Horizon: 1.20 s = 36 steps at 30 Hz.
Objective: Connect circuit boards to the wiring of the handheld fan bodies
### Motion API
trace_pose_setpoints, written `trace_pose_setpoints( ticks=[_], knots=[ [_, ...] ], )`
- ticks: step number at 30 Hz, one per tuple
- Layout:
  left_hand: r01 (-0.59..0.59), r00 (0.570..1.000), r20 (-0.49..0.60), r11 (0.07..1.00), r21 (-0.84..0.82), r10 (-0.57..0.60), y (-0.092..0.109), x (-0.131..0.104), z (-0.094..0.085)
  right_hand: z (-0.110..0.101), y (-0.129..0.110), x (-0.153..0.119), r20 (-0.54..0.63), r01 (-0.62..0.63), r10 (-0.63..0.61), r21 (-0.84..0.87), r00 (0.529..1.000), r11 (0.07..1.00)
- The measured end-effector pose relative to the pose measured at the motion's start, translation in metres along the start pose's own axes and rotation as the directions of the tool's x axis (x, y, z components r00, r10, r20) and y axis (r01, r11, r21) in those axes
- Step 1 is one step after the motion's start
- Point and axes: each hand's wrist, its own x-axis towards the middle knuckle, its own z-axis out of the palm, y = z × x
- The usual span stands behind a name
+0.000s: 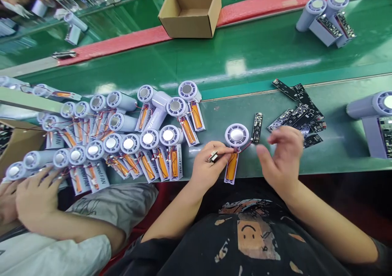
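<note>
A lilac handheld fan [237, 134] lies in front of me, its handle open on an orange battery [232, 165]. Thin wires run from its neck to a black circuit board [257, 127] lying just right of the fan head. My left hand [206, 163] is closed, thumb and forefinger pinched on the wires at the neck. A small piece with a metal end [213, 156], apparently part of a circuit board, sticks out between its fingers. My right hand [283, 155] is held over the bench right of the fan, fingers apart and holding nothing, slightly blurred.
A pile of circuit boards [301, 110] lies beyond my right hand. Rows of opened fans [150, 139] fill the bench to the left, where a co-worker's hands [38, 192] rest. More fans [329, 16] and a cardboard box [191, 23] stand farther back.
</note>
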Motion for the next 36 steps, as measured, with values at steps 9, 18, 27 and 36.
trace_pose_setpoints(
  ticks=[9,18,27,36],
  knots=[
    [0.308,0.945,-0.002,0.888,-0.341,-0.328,-0.009,0.002,0.001,0.021,-0.012,-0.003,0.385,0.449,-0.293,-0.422,0.875,0.788],
    [0.077,0.997,-0.019,0.997,0.027,-0.076,-0.001,0.001,-0.011,0.027,-0.004,-0.005,0.362,0.479,-0.338,-0.443,0.869,0.757],
    [0.432,0.902,0.15,0.833,-0.346,-0.405,-0.01,0.006,-0.007,0.01,-0.011,0.001,0.283,0.437,-0.334,-0.54,0.899,0.719],
    [0.382,0.924,0.157,0.832,-0.401,-0.349,-0.008,0.003,-0.004,0.022,-0.008,-0.011,0.341,0.471,-0.34,-0.459,0.877,0.753]
  ],
)
